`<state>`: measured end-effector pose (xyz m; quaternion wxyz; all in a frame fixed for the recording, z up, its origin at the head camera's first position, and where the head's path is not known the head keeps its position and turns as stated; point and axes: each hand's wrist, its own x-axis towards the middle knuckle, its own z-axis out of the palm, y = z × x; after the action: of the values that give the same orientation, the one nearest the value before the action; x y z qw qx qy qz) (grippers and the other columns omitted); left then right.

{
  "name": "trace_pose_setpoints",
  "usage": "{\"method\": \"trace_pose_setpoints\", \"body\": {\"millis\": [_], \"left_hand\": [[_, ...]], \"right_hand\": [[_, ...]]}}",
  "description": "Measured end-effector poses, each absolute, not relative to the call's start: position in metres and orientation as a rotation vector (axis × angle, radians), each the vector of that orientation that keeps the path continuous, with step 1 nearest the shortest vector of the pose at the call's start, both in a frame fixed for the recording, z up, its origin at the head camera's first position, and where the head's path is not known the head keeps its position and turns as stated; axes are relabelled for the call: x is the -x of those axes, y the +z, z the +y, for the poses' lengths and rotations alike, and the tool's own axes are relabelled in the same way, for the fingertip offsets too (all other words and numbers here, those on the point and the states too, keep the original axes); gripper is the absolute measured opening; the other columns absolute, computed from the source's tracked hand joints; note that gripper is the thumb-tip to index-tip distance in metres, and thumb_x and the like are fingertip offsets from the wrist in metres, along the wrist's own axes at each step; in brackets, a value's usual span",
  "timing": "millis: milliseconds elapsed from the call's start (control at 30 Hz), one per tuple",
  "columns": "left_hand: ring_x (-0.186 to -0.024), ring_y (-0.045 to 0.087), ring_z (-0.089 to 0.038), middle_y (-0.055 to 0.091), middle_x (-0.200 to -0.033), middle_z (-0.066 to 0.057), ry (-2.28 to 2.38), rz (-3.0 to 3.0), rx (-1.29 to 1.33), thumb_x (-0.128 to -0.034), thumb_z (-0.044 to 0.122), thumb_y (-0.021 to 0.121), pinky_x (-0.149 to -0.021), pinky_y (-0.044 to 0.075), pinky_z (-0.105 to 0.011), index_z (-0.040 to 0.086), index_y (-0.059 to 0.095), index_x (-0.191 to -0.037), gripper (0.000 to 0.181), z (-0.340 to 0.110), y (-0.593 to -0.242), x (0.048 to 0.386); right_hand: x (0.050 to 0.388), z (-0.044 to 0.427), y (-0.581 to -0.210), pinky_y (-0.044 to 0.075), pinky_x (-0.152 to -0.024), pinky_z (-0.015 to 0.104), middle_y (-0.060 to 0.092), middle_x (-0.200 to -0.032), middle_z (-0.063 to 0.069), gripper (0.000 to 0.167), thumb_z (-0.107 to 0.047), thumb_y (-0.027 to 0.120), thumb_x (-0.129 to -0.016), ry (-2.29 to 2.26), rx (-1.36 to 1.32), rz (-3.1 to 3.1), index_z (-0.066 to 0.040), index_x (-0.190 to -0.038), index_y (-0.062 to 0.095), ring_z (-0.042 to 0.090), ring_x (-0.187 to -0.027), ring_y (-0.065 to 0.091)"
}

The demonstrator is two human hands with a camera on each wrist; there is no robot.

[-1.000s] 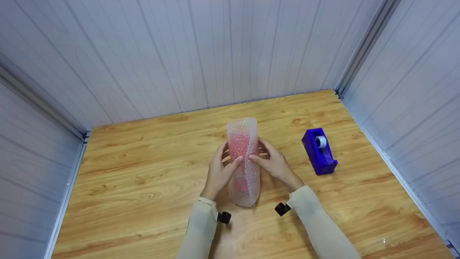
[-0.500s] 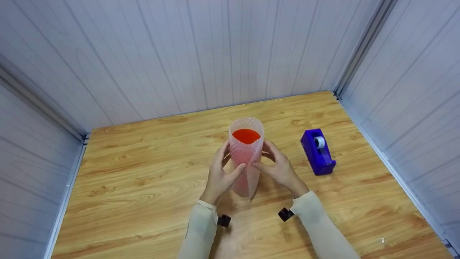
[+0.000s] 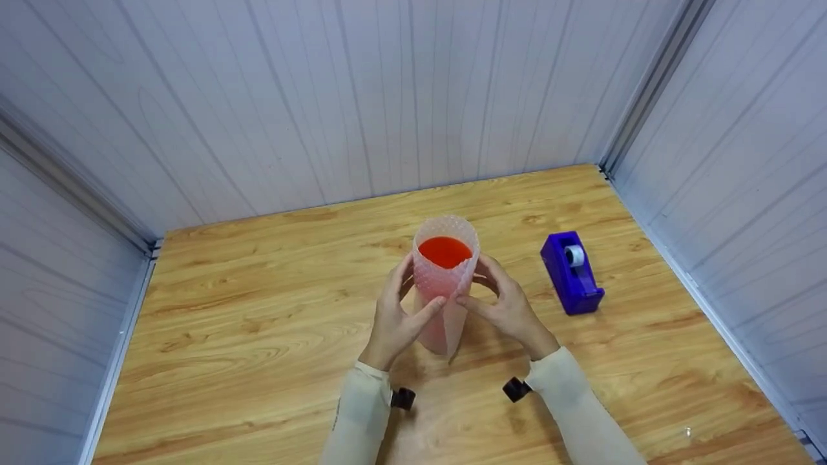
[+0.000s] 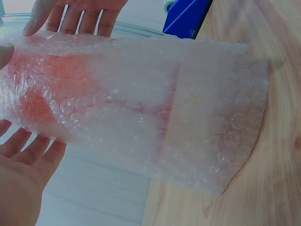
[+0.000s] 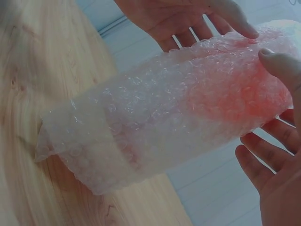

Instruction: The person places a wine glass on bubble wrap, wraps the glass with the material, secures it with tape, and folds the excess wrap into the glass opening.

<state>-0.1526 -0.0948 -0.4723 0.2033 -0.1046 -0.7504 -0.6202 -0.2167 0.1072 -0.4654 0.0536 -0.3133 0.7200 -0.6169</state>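
A tube of bubble wrap (image 3: 439, 284) stands nearly upright over the wooden table, its open top facing the head view. Inside it is a red thing (image 3: 446, 252); the wrist views show it blurred through the wrap, with what looks like a thin stem and a flat foot. My left hand (image 3: 399, 320) holds the tube's left side, thumb in front and fingers behind. On the right side, my right hand (image 3: 517, 316) grips it the same way, its thumb close to the wrap's overlapping edge. The wrap's lower end (image 4: 240, 117) extends past the foot.
To the right on the wooden table (image 3: 258, 310) stands a blue tape dispenser (image 3: 572, 274) with a roll of clear tape (image 3: 574, 256). A small clear scrap (image 3: 688, 432) lies near the front right. Pale panelled walls (image 3: 387, 97) enclose the back and sides.
The tube has tipped so that its open top and the red thing inside now show. In the last half second it has shifted only slightly. Both hands keep their hold.
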Motion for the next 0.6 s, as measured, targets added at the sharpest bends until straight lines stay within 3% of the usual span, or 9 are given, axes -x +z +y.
{"method": "trace_pose_setpoints", "body": {"millis": [333,600], "left_hand": [[-0.128,0.051,-0.032,0.05,-0.14,-0.028,-1.66,-2.041,0.383,-0.0832,0.003,0.081,-0.105,0.041,-0.054,-0.012,0.039,-0.144,0.075,-0.095,-0.464,0.152],[-0.129,0.051,-0.027,0.05,-0.142,-0.022,-1.639,-2.044,0.397,-0.084,0.007,0.081,-0.107,0.042,-0.049,-0.006,0.04,-0.146,0.076,-0.095,-0.464,0.153]], "right_hand": [[0.213,0.108,-0.459,0.041,-0.107,0.052,0.052,-0.141,0.023,0.071,0.0,0.078,-0.085,-1.914,1.027,2.201,0.007,-0.145,0.041,0.028,-0.128,0.052],[0.211,0.11,-0.452,0.04,-0.108,0.05,0.051,-0.145,0.018,0.072,0.0,0.078,-0.085,-1.916,1.024,2.21,0.005,-0.146,0.041,0.03,-0.131,0.05]]}}
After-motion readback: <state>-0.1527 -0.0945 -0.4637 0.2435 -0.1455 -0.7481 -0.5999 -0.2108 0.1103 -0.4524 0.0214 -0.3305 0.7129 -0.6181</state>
